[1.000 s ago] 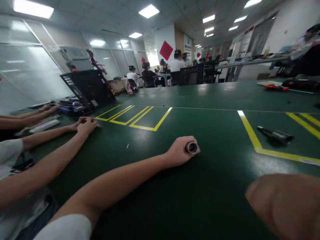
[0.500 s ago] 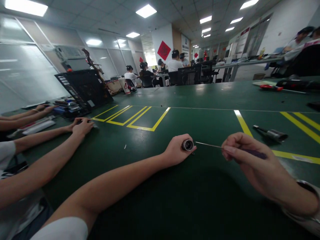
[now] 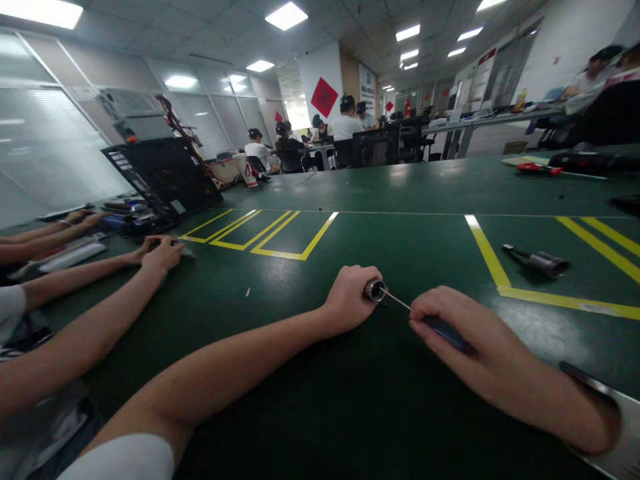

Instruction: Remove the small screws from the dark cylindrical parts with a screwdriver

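Note:
My left hand (image 3: 350, 297) is closed around a round, hollow metal part (image 3: 373, 291), its open end turned to the right. In my right hand (image 3: 465, 333) is a screwdriver (image 3: 447, 333) with a dark handle and a thin shaft. The shaft's tip reaches the mouth of the metal part; how deep it goes I cannot tell. A small dark bit lies just under the left hand's fingers, too small to name. To the right on the table lies a metal cylinder with a narrow stem (image 3: 547, 263).
Yellow tape outlines (image 3: 305, 255) mark the green table (image 3: 280, 347). A red-handled screwdriver (image 3: 540, 169) lies at the far right. At the left, a co-worker's hands (image 3: 163, 253) hold something small near a black machine frame (image 3: 160, 180). A paper cup (image 3: 244, 170) stands farther back.
My right hand has moved left and brought the screwdriver's tip from beside the hollow metal part to its opening. The left hand keeps its grip. The view has shifted slightly.

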Available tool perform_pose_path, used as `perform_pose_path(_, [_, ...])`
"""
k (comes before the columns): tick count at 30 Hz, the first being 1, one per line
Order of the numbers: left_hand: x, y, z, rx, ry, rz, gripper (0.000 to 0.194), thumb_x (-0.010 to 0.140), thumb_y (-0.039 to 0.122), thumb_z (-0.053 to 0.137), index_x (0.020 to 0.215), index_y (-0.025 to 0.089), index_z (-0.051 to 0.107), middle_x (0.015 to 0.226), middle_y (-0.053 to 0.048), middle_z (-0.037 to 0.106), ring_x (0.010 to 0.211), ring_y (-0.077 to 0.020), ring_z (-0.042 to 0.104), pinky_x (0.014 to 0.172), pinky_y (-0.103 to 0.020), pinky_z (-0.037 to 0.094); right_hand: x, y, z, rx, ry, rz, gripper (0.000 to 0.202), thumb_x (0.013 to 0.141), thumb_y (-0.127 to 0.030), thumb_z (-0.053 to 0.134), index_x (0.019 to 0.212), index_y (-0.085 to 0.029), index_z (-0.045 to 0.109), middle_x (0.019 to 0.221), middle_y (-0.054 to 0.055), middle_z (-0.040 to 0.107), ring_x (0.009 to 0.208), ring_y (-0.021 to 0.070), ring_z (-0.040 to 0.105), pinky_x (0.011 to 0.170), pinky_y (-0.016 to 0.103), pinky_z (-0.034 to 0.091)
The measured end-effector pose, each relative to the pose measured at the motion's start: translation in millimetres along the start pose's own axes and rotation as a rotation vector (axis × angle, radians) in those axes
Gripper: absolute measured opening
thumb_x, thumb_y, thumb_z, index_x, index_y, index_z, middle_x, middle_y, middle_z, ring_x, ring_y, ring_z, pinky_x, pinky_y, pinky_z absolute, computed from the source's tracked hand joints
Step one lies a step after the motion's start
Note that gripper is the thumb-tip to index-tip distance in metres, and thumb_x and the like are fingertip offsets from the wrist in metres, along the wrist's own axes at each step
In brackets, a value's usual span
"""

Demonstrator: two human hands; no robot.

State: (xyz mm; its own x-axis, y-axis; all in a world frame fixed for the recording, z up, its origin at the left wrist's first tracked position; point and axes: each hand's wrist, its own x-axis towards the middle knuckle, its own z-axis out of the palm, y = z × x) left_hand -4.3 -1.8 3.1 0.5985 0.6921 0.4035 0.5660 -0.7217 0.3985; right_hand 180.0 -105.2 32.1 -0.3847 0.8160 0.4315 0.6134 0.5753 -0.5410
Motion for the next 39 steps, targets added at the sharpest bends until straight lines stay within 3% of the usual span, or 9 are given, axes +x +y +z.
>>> perform_pose_path(4, [-1.3, 0.8, 1.2, 0.09, 0.022, 0.048, 0.006, 0.077, 0.019, 0.059, 0.074, 0.017, 0.054, 0.069, 0.002, 0.058, 0.067, -0.0139, 0.051, 0.067, -0.028, 0.034, -1.3, -7.2, 3.4, -0.19, -0.02, -0.086, 0.017, 0.088, -0.019, 0.041, 0.086, -0.019, 0.058, 0.081, 0.006, 0.061, 0.073, 0.0198, 0.054, 0.065, 0.036, 0.044])
perform_pose_path(7, [-2.1, 2.6, 0.2, 0.129, 0.003, 0.095, 0.005, 0.078, 0.017, 0.056, 0.076, 0.017, 0.052, 0.072, 0.001, 0.059, 0.07, -0.0147, 0.051, 0.069, -0.028, 0.033, -2.5, -12.1, 1.1, -0.124, -0.02, -0.006, 0.017, 0.087, -0.021, 0.041, 0.083, -0.019, 0.058, 0.077, 0.005, 0.06, 0.069, 0.0187, 0.054, 0.062, 0.034, 0.043])
perform_pose_path(14, [-1.9, 3.7, -3.4, 0.067, -0.057, 0.092, 0.005, 0.079, 0.016, 0.055, 0.077, 0.017, 0.051, 0.076, 0.001, 0.061, 0.074, -0.0146, 0.052, 0.072, -0.028, 0.033, 2.6, 3.6, -5.1, 0.476, 0.045, 0.413, 0.016, 0.082, -0.033, 0.053, 0.075, -0.021, 0.06, 0.068, 0.001, 0.059, 0.064, 0.0164, 0.054, 0.057, 0.029, 0.042])
perform_pose_path(18, [0.2, 1.7, -3.3, -0.022, -0.074, 0.09, 0.008, 0.079, 0.02, 0.057, 0.075, 0.017, 0.051, 0.075, 0.001, 0.06, 0.074, -0.0142, 0.053, 0.072, -0.028, 0.035, 6.3, 8.8, -3.6, 0.85, 0.149, 0.571, 0.013, 0.077, -0.03, 0.058, 0.071, -0.019, 0.06, 0.068, 0.001, 0.058, 0.065, 0.0154, 0.054, 0.061, 0.029, 0.044])
perform_pose_path(21, [1.6, 1.8, -3.4, -0.074, -0.068, 0.066, 0.01, 0.078, 0.023, 0.059, 0.075, 0.017, 0.052, 0.076, 0.0, 0.06, 0.073, -0.0141, 0.053, 0.072, -0.028, 0.036, 7.9, 6.4, -2.6, 0.988, 0.161, 0.637, 0.012, 0.077, -0.029, 0.057, 0.072, -0.019, 0.06, 0.069, 0.002, 0.058, 0.065, 0.0151, 0.053, 0.061, 0.03, 0.044])
perform_pose_path(24, [2.2, 2.4, -3.2, -0.07, -0.072, 0.028, 0.009, 0.077, 0.021, 0.06, 0.075, 0.017, 0.053, 0.076, 0.001, 0.06, 0.072, -0.0142, 0.053, 0.072, -0.029, 0.037, 6.8, 5.0, -2.4, 0.923, 0.192, 0.599, 0.013, 0.078, -0.031, 0.057, 0.072, -0.019, 0.059, 0.07, 0.002, 0.058, 0.066, 0.016, 0.054, 0.063, 0.031, 0.044])
perform_pose_path(32, [0.0, -0.1, 1.6, 0.04, -0.046, 0.059, 0.005, 0.076, 0.014, 0.057, 0.075, 0.017, 0.053, 0.073, 0.001, 0.06, 0.073, -0.015, 0.052, 0.071, -0.028, 0.033, -2.4, -8.4, -1.1, 0.206, 0.025, 0.258, 0.013, 0.085, -0.03, 0.049, 0.08, -0.024, 0.059, 0.075, 0.002, 0.06, 0.067, 0.0179, 0.055, 0.058, 0.031, 0.042])
perform_pose_path(35, [-1.0, 1.3, 0.7, 0.096, -0.053, 0.104, 0.005, 0.077, 0.013, 0.054, 0.075, 0.017, 0.052, 0.073, 0.001, 0.06, 0.072, -0.0155, 0.051, 0.07, -0.029, 0.031, -3.0, -9.3, -1.3, 0.183, -0.016, 0.237, 0.013, 0.085, -0.029, 0.049, 0.08, -0.023, 0.059, 0.076, 0.002, 0.061, 0.068, 0.0177, 0.055, 0.058, 0.03, 0.042])
perform_pose_path(39, [-1.6, 3.6, -2.6, 0.073, -0.077, 0.125, 0.006, 0.077, 0.012, 0.053, 0.075, 0.017, 0.051, 0.074, 0.0, 0.06, 0.073, -0.0151, 0.051, 0.071, -0.028, 0.031, -0.4, 2.0, -3.8, 0.45, 0.018, 0.402, 0.015, 0.082, -0.032, 0.052, 0.075, -0.022, 0.06, 0.069, 0.001, 0.059, 0.064, 0.0174, 0.054, 0.056, 0.03, 0.041])
